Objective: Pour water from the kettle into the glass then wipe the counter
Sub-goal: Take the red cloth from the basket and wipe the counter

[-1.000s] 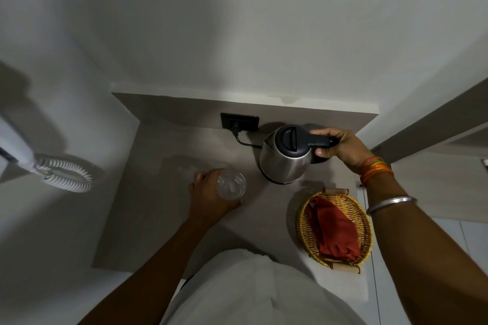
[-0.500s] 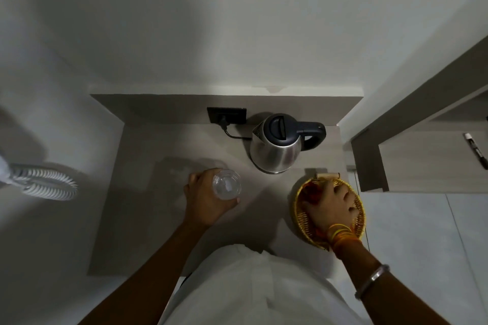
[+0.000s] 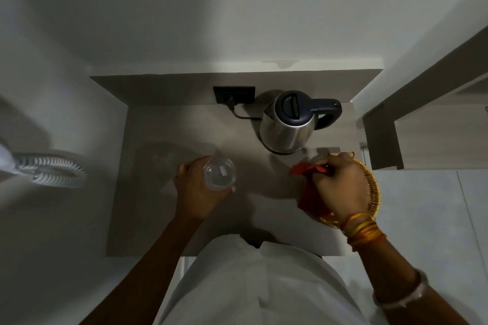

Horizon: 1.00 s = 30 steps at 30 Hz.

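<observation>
— Two hands, two jobs. Where's the glass (image 3: 219,173)?
— On the counter (image 3: 158,192), in front of the kettle's spout side, with the left hand (image 3: 196,191) curled round it from the near left. I'd say that grip is there to steady it so it can't tip or slide.
— And the kettle (image 3: 289,120)?
— Upright at the back right, handle turned right, nobody touching it, cord running to the socket (image 3: 234,94) behind. Looks parked, so I judge the pouring part is done with; I can't make out the water level from above.
— So the right hand (image 3: 340,187)?
— Fingers pinched shut on the red cloth (image 3: 307,187), which hangs half out of the basket (image 3: 372,187) at the counter's right edge. Probably lifting it for the wipe.
</observation>
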{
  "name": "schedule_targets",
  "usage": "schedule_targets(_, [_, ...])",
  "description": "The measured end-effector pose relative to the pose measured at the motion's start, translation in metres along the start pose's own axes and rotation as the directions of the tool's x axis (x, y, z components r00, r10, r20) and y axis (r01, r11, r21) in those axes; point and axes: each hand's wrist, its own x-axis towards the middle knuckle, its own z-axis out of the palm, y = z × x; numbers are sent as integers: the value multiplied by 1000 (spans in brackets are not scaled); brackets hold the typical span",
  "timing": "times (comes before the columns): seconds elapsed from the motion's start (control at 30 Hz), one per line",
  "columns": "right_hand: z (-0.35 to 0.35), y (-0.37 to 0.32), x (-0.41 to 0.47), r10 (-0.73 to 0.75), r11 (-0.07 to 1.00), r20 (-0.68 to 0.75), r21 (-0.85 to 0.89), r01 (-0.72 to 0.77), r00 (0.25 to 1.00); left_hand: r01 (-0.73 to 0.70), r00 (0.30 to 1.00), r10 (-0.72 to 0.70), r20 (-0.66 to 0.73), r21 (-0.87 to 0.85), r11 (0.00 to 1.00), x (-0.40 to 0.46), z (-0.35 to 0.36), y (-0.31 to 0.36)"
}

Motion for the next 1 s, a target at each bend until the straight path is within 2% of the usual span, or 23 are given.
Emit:
schedule_targets(0.07, [13, -17, -7, 4, 996, 38, 90, -7, 999, 14, 1000, -14, 0, -3, 1000, -2, -5, -8])
schedule_targets(0.2, [65, -27, -24, -1, 981, 199, -192, 40, 980, 20, 999, -20, 25, -14, 1000, -8, -17, -20])
schedule_targets(0.3, [114, -14, -41, 127, 935, 364, -355, 12, 923, -11, 1000, 11, 27, 6, 1000, -11, -26, -23])
schedule_targets(0.37, [142, -9, -41, 186, 904, 381, -427, -6, 906, -56, 998, 56, 1, 1, 998, -14, -33, -23])
schedule_targets(0.43, [165, -20, -28, 189, 897, 333, -442, -24, 924, -97, 995, 97, -8, -11, 995, -17, -39, -25])
schedule_targets(0.47, [176, -31, -19, 172, 896, 329, -445, -9, 928, -115, 993, 115, -15, -18, 993, -19, -43, -25])
schedule_targets(0.53, [199, -63, -4, 94, 904, 411, -417, 95, 907, -141, 989, 140, -40, -20, 990, -18, -49, -26])
schedule_targets(0.6, [220, -94, -1, -81, 891, 557, -332, 311, 826, -171, 984, 170, -44, 0, 985, -14, -53, -27])
schedule_targets(0.67, [225, -107, -15, -255, 836, 697, -189, 516, 670, -174, 985, 174, 0, 19, 984, -8, -59, -28])
schedule_targets(0.7, [221, -101, -28, -343, 781, 722, -136, 609, 601, -174, 985, 174, 17, 12, 985, -3, -63, -31])
schedule_targets(0.73, [212, -84, -41, -420, 722, 710, -116, 683, 565, -169, 985, 169, 30, 2, 986, 1, -66, -32])
schedule_targets(0.77, [200, -64, -52, -463, 682, 685, -131, 720, 563, -162, 986, 162, 36, 1, 987, 3, -70, -35])
schedule_targets(0.8, [186, -41, -60, -430, 691, 679, -177, 701, 595, -153, 988, 153, 27, 10, 988, 5, -72, -37])
schedule_targets(0.87, [171, -10, -53, -253, 761, 655, -320, 565, 712, -134, 991, 134, 13, 18, 991, 8, -75, -40])
schedule_targets(0.93, [175, -16, -25, -95, 797, 583, -441, 413, 807, -148, 989, 148, 6, 29, 988, 9, -76, -40])
schedule_targets(1.0, [191, -53, 9, -99, 832, 528, -421, 361, 844, -179, 984, 179, 3, 44, 983, 11, -78, -37])
